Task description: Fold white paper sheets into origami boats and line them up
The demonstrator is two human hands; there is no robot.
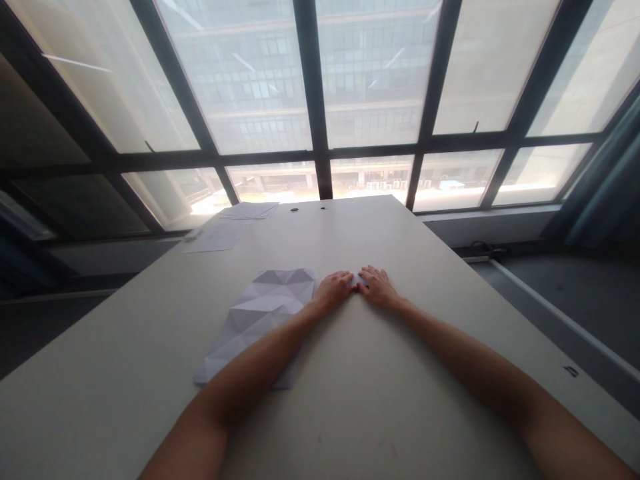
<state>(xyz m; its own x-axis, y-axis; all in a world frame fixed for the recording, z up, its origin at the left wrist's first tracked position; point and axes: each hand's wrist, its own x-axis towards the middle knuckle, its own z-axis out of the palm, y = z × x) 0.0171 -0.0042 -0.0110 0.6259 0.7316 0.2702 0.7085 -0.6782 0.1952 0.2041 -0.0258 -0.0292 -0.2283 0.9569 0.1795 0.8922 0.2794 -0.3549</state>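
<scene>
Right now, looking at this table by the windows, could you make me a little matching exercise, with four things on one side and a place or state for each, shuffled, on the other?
Things
1. Small pale paper
2. Creased sheet
3. Flat sheets
4. Curtain

Places and states
a. Near the far left corner of the table
b. Blue-grey, hanging
c. Between the left hand and the right hand
d. Covered in angular folds

Right pairs: 1-c, 2-d, 3-a, 4-b

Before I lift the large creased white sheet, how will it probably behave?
The creased sheet looks like thin paper, so it is probably light and floppy. Its raised folds suggest it may bend along the creases. On the smooth-looking table, it would likely slide when pushed.
</scene>
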